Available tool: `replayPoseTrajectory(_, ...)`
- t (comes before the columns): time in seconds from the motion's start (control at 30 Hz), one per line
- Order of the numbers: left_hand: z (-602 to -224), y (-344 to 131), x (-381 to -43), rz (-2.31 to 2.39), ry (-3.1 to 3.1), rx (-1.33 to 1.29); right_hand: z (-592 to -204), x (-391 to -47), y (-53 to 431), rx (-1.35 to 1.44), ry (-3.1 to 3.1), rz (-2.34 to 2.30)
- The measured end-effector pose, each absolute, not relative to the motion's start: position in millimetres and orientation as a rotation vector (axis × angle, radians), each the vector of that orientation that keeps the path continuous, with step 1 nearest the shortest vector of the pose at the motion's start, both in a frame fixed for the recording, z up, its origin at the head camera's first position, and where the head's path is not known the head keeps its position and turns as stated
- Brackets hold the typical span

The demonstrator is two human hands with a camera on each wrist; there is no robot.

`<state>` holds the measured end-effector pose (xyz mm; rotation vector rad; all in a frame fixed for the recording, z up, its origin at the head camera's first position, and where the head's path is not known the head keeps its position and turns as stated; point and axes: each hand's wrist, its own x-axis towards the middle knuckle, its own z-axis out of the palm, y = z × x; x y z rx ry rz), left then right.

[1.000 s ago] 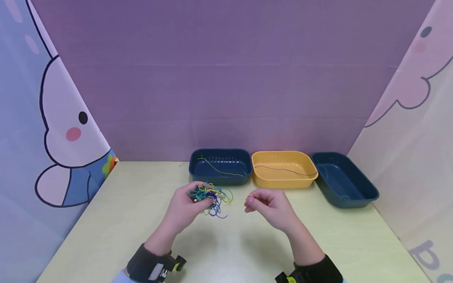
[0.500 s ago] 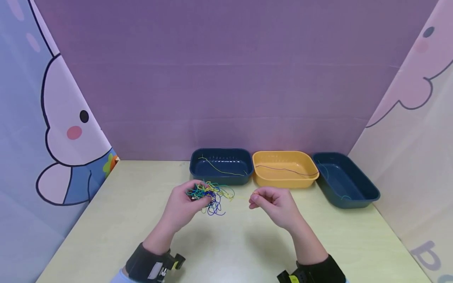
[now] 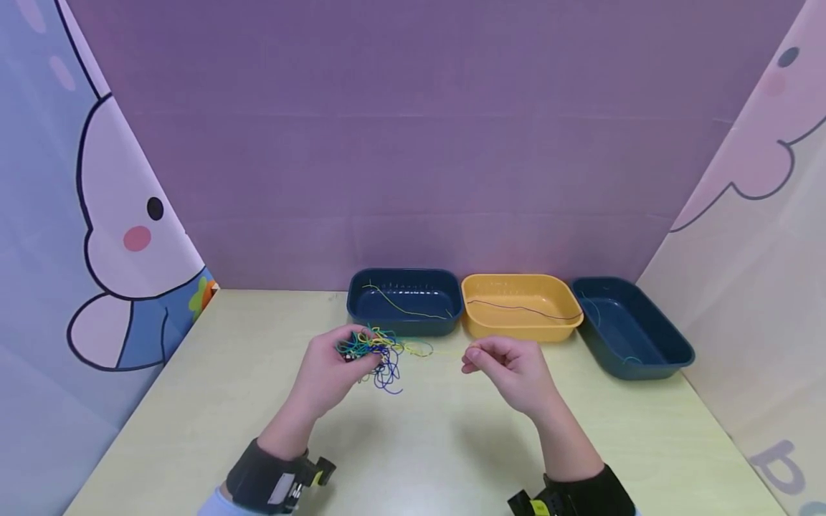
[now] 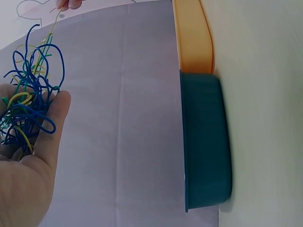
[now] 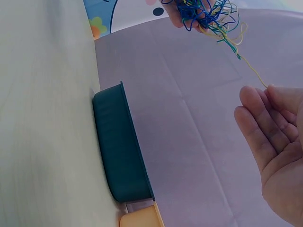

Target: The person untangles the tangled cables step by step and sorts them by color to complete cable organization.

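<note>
My left hand (image 3: 325, 374) holds a loose tangle of blue, green and yellow strings (image 3: 387, 365) above the table, with the thumb over it. Blue loops dangle from its near side. From the tangle a single yellow string (image 5: 254, 71) runs across to my right hand (image 3: 514, 376), which pinches its end between thumb and forefinger. In the right wrist view that string looks nearly straight, and a green strand (image 5: 232, 47) lies along its start. The left palm hides part of the bundle in the head view.
Behind the hands stand a dark blue tray (image 3: 405, 331) with a yellow string, a yellow tray (image 3: 523, 334) with a dark string, and another dark blue tray (image 3: 635, 369) with green string, angled at the right. A purple backdrop (image 3: 413, 143) rises behind the table (image 3: 193, 401).
My hands have moved slightly apart, the right one to the right and the left one a little to the left. The yellow loops at the tangle's edge stretch further toward the right hand.
</note>
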<state>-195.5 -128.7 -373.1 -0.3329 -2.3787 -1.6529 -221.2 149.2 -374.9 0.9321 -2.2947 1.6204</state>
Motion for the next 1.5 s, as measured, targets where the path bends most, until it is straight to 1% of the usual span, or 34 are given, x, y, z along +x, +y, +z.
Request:
replayPoseTrajectory(0.1,-372,-129,-195,-1.636,-2.386,-0.327,-373,-220,150,0.932,-2.264,1.619)
replayPoseTrajectory(0.37,-370,-130,-195,-1.595,-2.402,-0.342,-392,-234,158,0.928,-2.201,1.646)
replayPoseTrajectory(0.53,-369,-130,-195,-1.592,-2.406,-0.339,-394,-236,159,0.952,-2.169,1.659)
replayPoseTrajectory(0.67,-372,-131,-196,-1.611,-2.395,-0.348,-391,-233,159,0.93,-2.195,1.68)
replayPoseTrajectory(0.97,-397,-138,-214,-1.651,-2.407,-0.291,-371,-220,158,0.771,-2.314,1.682)
replayPoseTrajectory(1.5,-399,-139,-215,-1.649,-2.386,-0.287,-367,-221,166,0.791,-2.278,1.668)
